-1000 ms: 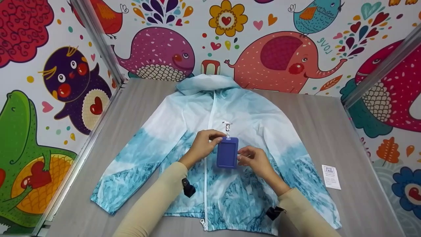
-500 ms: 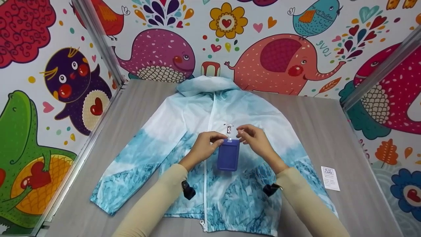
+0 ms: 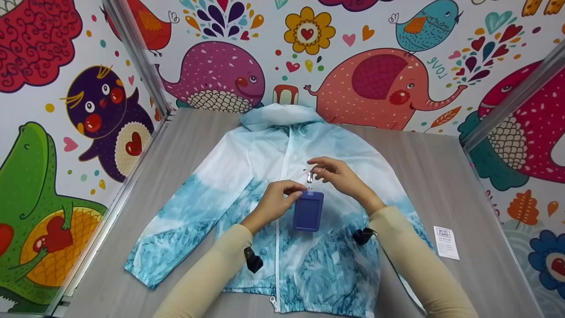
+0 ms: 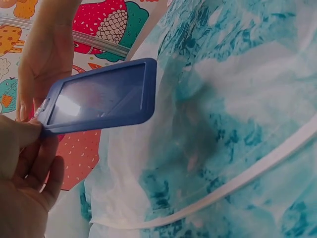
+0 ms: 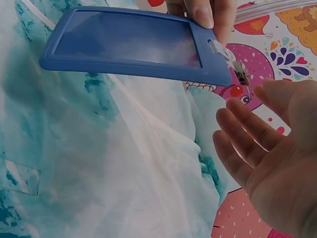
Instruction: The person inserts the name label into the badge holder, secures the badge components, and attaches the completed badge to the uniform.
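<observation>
A blue badge holder (image 3: 308, 212) with a clear window hangs above a white and teal hooded jacket (image 3: 326, 269) laid out flat. My left hand (image 3: 278, 198) pinches the holder's top corner between thumb and fingers, as the left wrist view also shows. From the holder's top rises a small metal clip (image 5: 241, 73) on a clear strap. My right hand (image 3: 337, 176) is right at that clip's upper end, its thumb and fingers apart in the right wrist view. Whether a fingertip touches the clip is hard to tell.
On the grey tabletop (image 3: 479, 221), right of the jacket, lies a small white printed card (image 3: 446, 243). The jacket's zipper pull (image 3: 273, 303) sits at the near hem. Walls with cartoon animals and metal frame posts (image 3: 139, 57) enclose the table.
My right hand has left the holder's right edge and moved up to the clip. The left hand keeps its grip at the top corner, with the holder slightly lower in view.
</observation>
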